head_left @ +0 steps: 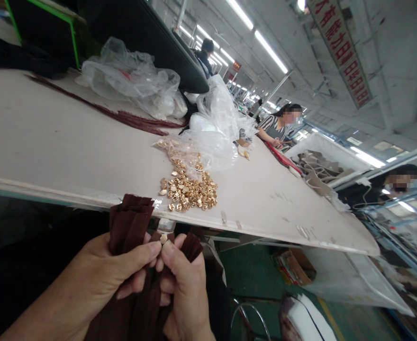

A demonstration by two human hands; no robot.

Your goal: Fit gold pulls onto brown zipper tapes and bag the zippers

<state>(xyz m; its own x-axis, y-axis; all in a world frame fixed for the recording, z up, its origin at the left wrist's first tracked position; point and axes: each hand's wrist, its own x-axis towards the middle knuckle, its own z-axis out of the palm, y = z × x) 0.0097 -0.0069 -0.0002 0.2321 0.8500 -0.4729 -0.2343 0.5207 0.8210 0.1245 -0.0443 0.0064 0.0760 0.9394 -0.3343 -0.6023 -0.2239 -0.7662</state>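
Note:
My left hand [123, 265] is closed round a thick folded bundle of dark brown zipper tape [130, 220]. Its thumb and forefinger pinch beside a small gold zipper slider [164, 238]. Against the other side of that slider presses the thumb of my right hand [185, 279], whose fingers are curled round brown tape ends [192, 246]. Both hands meet just below the table's front edge, and tape hangs down between them. On the table beyond lies a loose pile of gold sliders [190, 189], spilling from a clear plastic bag [212, 147].
More brown strips [133, 121] lie across the table [69, 147], near crumpled plastic bags [133, 80] and a large black object [151, 42]. A white bin [322, 142] of strips stands at the right, with co-workers [277, 125] beyond. Below is a cardboard box [295, 267].

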